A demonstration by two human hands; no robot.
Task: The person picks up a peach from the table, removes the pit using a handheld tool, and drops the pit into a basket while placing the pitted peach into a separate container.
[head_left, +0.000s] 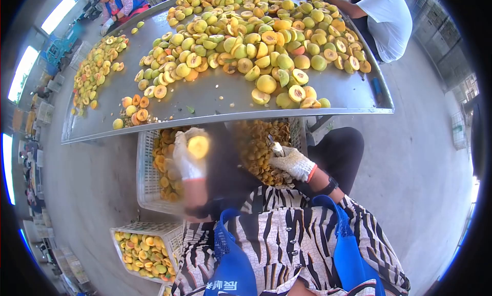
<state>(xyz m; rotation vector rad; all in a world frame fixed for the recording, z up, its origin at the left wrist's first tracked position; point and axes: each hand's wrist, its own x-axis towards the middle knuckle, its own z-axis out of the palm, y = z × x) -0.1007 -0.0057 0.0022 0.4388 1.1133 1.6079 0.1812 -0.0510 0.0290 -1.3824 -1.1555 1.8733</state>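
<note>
My left hand (185, 160), in a white knit glove and smeared by motion, is closed on a yellow peach half (198, 147) with its cut face towards me. It is above a white plastic crate (146, 181) of yellow fruit halves (166, 157). In its white glove, my right hand (293, 164) grips a small tool with a pale handle (277, 149); a short dark tip shows, but its exact kind does not. Just beside and below that hand lies a heap of brownish-yellow fruit pieces (256, 155) in a container between my knees.
A metal table (205, 99) stands ahead, with a large pile of whole and halved peaches (246, 45) and a smaller pile (97, 73) at left. Another crate of peaches (146, 255) sits on the floor at lower left. Two co-workers are at the table's far left and right.
</note>
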